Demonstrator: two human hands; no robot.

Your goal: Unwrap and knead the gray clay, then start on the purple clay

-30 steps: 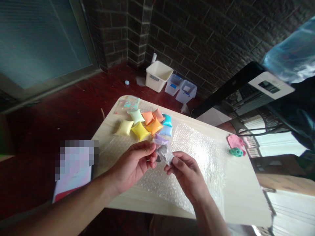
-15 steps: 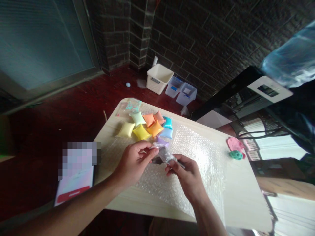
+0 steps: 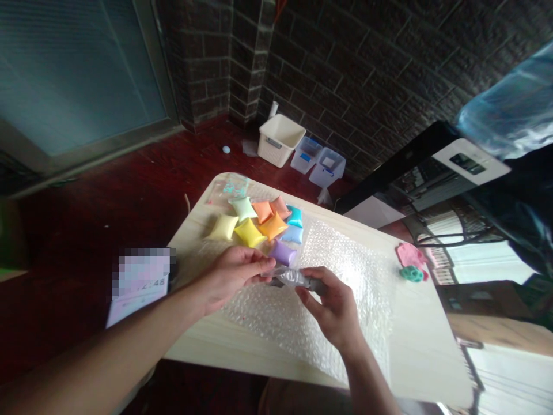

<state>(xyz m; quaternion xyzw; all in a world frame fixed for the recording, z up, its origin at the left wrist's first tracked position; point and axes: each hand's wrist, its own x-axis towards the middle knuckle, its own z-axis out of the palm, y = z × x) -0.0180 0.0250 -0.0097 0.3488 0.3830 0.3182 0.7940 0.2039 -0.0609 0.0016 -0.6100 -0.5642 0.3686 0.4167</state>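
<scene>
My left hand (image 3: 239,268) pinches one end of a crumpled clear plastic wrapper (image 3: 289,276) between thumb and fingers. At its other end, my right hand (image 3: 334,305) is closed around a dark grey packet (image 3: 318,285), partly hidden by the fingers. Just beyond the hands lies a purple pillow-shaped packet (image 3: 283,252). Similar plump packets are grouped behind it, among them a yellow packet (image 3: 249,232), an orange packet (image 3: 273,226) and a light blue packet (image 3: 292,234). Bubble wrap (image 3: 345,271) is spread flat beneath the hands.
Pink clay (image 3: 410,255) and green clay (image 3: 411,274) lie at the right of the wooden table (image 3: 427,340). A clear bag with teal bits (image 3: 231,186) rests at the far left corner. A phone-like screen (image 3: 142,282) is at left; a cream bin (image 3: 279,144) stands on the floor.
The wrapper is now stretched more level between my hands, and my right hand has shifted slightly right. More of the purple packet shows. The view has tilted slightly.
</scene>
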